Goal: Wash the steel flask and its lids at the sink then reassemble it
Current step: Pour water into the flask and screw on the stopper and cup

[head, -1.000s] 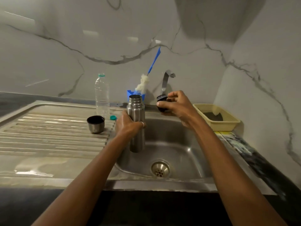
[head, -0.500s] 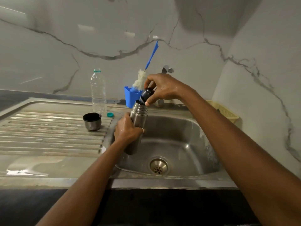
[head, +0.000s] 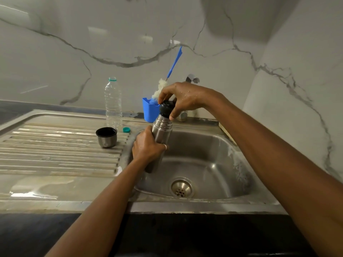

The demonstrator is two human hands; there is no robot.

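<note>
Stopper (head: 166, 107) now on flask (head: 161, 129), pinched by right hand (head: 185, 98); left hand (head: 147, 146) grips, half-hiding flask

Black stopper (head: 166, 108) now seated upright in flask (head: 161, 131) mouth.

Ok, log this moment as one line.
left hand: grips flask over sink | right hand: holds black stopper at flask mouth | cup lid: on drainboard

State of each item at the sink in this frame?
steel flask: tilted over the sink, gripped by left hand.
black stopper: on flask mouth, gripped by right hand.
cup lid: off, mouth up on drainboard.
plastic bottle: upright, uncapped.
green cap: lying beside bottle.
</note>
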